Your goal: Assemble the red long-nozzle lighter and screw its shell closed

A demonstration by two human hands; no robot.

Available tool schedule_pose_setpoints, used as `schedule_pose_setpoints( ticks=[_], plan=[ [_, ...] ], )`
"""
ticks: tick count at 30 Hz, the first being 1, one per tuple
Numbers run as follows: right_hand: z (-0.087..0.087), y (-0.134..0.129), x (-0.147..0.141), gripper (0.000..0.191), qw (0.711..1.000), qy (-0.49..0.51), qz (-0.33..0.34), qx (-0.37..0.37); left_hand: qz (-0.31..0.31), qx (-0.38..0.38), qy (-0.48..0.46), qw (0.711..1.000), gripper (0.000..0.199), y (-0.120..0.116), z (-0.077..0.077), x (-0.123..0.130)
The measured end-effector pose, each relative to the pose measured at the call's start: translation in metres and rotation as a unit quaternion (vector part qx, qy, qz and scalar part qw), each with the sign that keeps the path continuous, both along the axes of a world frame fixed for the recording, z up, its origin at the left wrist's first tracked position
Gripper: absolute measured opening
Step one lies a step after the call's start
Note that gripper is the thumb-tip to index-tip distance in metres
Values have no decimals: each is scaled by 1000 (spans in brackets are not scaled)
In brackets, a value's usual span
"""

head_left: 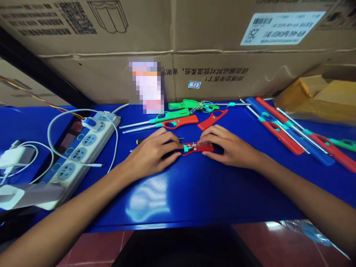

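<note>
An opened red gas lighter (198,147) lies on the blue table between my hands, its clear fuel tank, teal trigger and thin wires exposed. My left hand (154,150) pinches its left end near the trigger, fingers closed. At the other end, my right hand (230,147) grips the casing and tank between thumb and fingers. A loose red casing half (213,119) rests just beyond my right fingertips. Partly hidden behind my left hand is a screwdriver (141,141) with a black and yellow handle. The lighter's metal tube is mostly covered by my left hand.
Beyond my hands lie an orange-red lighter (180,121), a green lighter (172,115) and opened green parts (190,104). Several red and blue lighters (280,135) are at right. A power strip (80,155) with cables stands left. Cardboard boxes (111,74) wall the back.
</note>
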State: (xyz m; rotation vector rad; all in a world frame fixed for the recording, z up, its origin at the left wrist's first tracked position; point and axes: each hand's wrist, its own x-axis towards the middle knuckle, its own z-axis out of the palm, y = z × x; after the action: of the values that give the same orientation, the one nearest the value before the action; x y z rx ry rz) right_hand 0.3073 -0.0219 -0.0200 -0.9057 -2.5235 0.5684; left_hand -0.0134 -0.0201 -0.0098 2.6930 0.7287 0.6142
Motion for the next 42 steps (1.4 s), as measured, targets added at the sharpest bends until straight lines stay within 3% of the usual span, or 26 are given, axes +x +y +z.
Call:
schedule_pose_setpoints(
  ticks=[6, 17, 34, 42],
  plan=[
    [0, 1, 2, 34, 1000, 16, 2, 11, -7, 7, 1, 1000, 22, -1, 0, 2],
    [-1, 3, 4, 9, 999, 35, -15, 27, -22, 24, 17, 999, 27, 0, -3, 2],
    [-1, 2, 3, 14, 999, 30, -31, 25, -20, 19, 18, 999, 26, -2, 0, 3],
    [-1, -1, 1, 11, 996, -2, -42, 73, -21, 12, 21, 999, 27, -2, 0, 3]
  ],
)
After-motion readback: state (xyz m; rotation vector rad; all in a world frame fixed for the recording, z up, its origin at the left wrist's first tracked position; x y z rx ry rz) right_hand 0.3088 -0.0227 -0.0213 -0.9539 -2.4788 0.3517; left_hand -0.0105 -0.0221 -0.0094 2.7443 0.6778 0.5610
